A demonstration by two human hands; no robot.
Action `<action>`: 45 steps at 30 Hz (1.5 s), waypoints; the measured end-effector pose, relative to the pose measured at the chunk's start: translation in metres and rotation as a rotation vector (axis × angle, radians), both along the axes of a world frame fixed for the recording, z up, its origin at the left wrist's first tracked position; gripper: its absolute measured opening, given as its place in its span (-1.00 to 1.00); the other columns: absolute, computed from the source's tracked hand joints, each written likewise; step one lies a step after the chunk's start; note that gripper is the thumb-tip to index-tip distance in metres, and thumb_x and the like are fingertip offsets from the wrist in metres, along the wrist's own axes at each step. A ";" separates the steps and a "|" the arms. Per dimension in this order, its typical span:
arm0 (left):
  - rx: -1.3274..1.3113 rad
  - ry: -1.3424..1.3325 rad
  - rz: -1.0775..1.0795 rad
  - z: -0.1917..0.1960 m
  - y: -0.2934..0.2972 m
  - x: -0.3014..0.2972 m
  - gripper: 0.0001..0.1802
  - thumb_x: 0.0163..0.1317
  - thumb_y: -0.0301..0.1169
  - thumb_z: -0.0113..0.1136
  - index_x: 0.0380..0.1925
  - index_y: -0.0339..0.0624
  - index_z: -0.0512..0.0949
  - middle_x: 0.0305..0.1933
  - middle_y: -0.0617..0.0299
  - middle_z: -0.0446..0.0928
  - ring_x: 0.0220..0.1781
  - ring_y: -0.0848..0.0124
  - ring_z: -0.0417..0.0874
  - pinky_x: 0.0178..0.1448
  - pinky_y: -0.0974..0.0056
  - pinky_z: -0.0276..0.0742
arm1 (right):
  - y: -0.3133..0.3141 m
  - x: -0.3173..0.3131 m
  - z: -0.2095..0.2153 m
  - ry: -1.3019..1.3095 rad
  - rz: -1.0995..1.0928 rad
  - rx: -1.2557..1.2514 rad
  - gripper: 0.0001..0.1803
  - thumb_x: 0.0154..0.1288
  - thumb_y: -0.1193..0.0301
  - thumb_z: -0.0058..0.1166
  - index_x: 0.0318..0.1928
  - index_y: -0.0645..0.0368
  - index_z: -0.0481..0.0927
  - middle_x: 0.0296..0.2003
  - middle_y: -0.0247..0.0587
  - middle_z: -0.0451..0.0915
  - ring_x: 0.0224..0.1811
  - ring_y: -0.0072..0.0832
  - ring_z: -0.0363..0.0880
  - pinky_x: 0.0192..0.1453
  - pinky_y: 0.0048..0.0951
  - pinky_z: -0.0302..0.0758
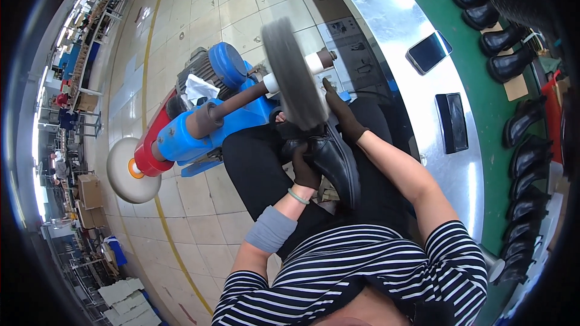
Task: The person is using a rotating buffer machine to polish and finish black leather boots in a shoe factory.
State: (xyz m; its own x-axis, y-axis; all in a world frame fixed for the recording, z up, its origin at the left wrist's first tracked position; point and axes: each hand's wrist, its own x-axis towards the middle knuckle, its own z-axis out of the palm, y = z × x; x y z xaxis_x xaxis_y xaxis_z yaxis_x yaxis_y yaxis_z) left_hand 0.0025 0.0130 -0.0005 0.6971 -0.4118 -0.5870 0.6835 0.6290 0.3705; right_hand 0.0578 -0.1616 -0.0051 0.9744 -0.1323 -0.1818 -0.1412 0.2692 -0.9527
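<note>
A black leather shoe [336, 166] lies over my lap, its toe toward me and its far end under the buffing wheel. My left hand [306, 169], in a dark brown glove, is closed on the shoe's left side. My right hand [344, 111], gloved alike, lies along the far right side of the shoe with its fingers stretched out beside the wheel; whether it touches the shoe is hard to see. The dark buffing wheel [291, 75] looks blurred on its shaft, close above the shoe. Its lower edge hides part of the shoe.
A blue and red grinding machine [202, 124] carries the shaft, with a pale wheel [127, 169] at its other end. White paper [200, 89] lies on it. On the metal bench [393, 18] at right are a phone [429, 52] and a black box [452, 122]. Black boots [510, 63] line the green surface.
</note>
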 end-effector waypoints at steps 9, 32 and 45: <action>-0.078 -0.213 -0.037 0.008 -0.010 -0.017 -0.75 0.30 -0.33 -0.10 -0.17 -0.20 0.51 -0.11 0.19 0.56 -0.02 0.39 0.55 0.12 0.23 0.46 | -0.021 -0.014 -0.016 -0.252 0.080 -0.019 -0.21 0.38 0.04 -0.16 0.43 0.19 -0.09 0.39 -0.14 0.04 0.40 -0.38 0.06 0.43 -0.39 0.00; 0.264 -0.045 -0.019 0.034 -0.032 -0.032 -0.68 0.28 -0.17 -0.02 -0.10 -0.13 0.47 -0.01 0.21 0.52 0.01 0.31 0.53 0.10 0.27 0.43 | -0.025 -0.128 0.136 -0.204 -0.206 -1.150 -0.03 -0.17 0.25 0.31 0.34 -0.05 0.17 0.03 0.05 0.29 0.04 -0.04 0.32 0.10 -0.14 0.40; 0.423 -0.883 -0.340 -0.022 -0.059 0.017 -0.65 0.28 -0.26 -0.04 0.00 -0.18 0.42 0.02 0.13 0.50 0.04 0.30 0.51 0.12 0.26 0.42 | 0.044 -0.100 0.146 -0.617 0.132 -1.822 -0.30 0.01 0.25 0.19 0.24 -0.05 0.35 0.18 0.14 0.25 0.02 0.02 0.38 -0.14 -0.17 0.44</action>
